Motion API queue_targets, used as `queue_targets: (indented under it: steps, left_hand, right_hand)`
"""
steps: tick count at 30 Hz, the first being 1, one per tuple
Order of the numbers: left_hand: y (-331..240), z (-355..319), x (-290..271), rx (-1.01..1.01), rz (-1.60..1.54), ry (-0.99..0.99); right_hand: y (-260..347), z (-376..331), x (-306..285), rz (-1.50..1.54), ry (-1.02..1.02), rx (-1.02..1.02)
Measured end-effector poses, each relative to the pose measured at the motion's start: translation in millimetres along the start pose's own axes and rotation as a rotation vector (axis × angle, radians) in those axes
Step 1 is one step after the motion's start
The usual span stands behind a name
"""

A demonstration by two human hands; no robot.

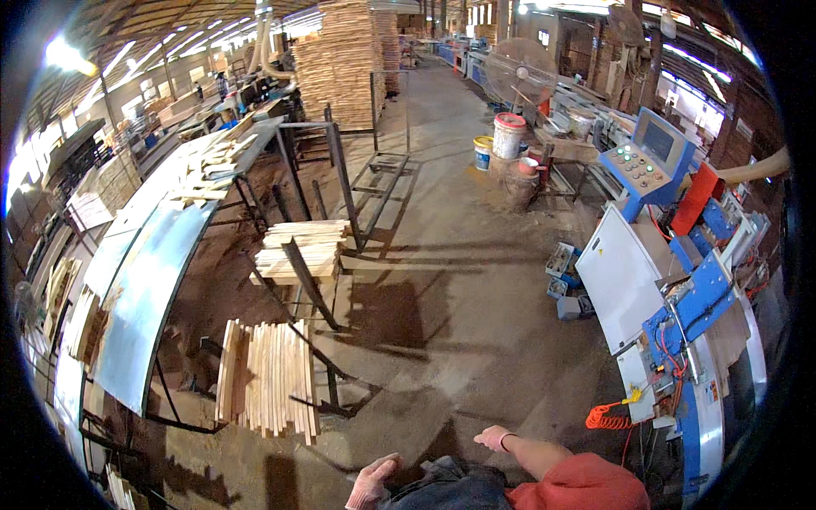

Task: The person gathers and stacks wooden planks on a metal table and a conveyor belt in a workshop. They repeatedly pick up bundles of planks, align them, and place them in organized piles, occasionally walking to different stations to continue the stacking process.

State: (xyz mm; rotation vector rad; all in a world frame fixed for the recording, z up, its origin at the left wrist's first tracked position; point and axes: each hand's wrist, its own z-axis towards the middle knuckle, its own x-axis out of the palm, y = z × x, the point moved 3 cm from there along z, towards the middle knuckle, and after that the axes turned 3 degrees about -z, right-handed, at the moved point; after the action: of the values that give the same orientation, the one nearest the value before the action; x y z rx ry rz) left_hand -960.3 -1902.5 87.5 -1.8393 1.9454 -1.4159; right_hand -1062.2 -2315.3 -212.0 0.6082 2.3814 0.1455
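Lying beyond left hand (pixel 371 484): wooden slats (pixel 268 387)

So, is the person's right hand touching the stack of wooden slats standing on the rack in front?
Apart. The head view shows the right hand empty, with bare concrete floor between it and the stack of wooden slats.

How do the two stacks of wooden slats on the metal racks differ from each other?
The near stack has its slats standing on edge, side by side, while the far stack has them lying flat in layers. The near stack looks wider and sits lower in the picture, closer to the person's hands; the far stack is more compact. Both are pale, bare wood resting on dark metal racks.
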Motion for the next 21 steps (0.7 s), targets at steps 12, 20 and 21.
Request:
queue_targets:
  steps: [12, 20, 21]
  left_hand:
    - [-125, 222, 40, -0.184, 0.148, 0.186]
    - [-239, 460, 23, -0.137, 0.488, 0.174]
    - [-257, 483, 18, -0.113, 0.501, 0.142]
  right_hand:
    - [-16, 43, -110, 0.392, -0.037, 0.218]
    - [-38, 85, -229, 0.822, -0.067, 0.585]
    - [-38, 96, -236, 0.894, -0.028, 0.636]
